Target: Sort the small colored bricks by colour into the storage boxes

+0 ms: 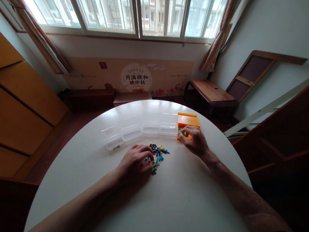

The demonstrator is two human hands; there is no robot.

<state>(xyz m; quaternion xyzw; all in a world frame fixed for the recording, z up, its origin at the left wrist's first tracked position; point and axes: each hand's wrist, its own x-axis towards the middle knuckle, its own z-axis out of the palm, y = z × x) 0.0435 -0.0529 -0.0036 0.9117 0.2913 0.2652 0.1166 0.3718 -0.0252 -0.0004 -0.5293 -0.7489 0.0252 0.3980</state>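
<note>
Table: round and white, filling the near part of the view; both bare forearms reach across it from the bottom edge.
Left hand: palm down on the table top, fingers curled, their tips at the near left edge of the pile. Whether they pinch a piece cannot be told, since the hand hides its own fingertips.
Pile of small coloured pieces: a loose scatter of blue, yellow, green and red bits lying on the table between the two hands, touching the left hand and apart from the right one. The single pieces are too small to make out.
Right hand: further out and to the right, resting at the near edge of the orange box with fingers bent together. Whether it grips anything cannot be told.
Orange box: open, its lid tilted up at the far side, with some green showing inside just by the right fingertips.
Clear boxes: four small transparent containers in a curved row, running left from the orange box, the last one just beside it.
Wooden bench: low, on the floor beyond the table at the right.
Printed cardboard panel: leaning against the wall under the window.
</note>
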